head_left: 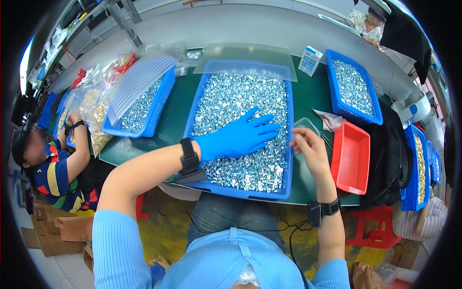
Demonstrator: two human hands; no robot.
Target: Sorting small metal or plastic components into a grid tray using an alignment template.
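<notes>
My left hand, in a blue glove, lies flat with fingers spread on a heap of small shiny metal parts. They look like little screws or fasteners, too small to tell exactly. These parts fill a large blue plastic tray right in front of me. Beside the tray's right rim is my bare right hand, its fingers curled in toward the thumb. Whatever its fingertips hold, if anything, cannot be made out. A clear sheet rests across the tray's far end.
An empty red bin and a small clear dish are right of my right hand. Blue baskets of metal parts stand at right and left. A small box stands behind. A co-worker handles bags at left.
</notes>
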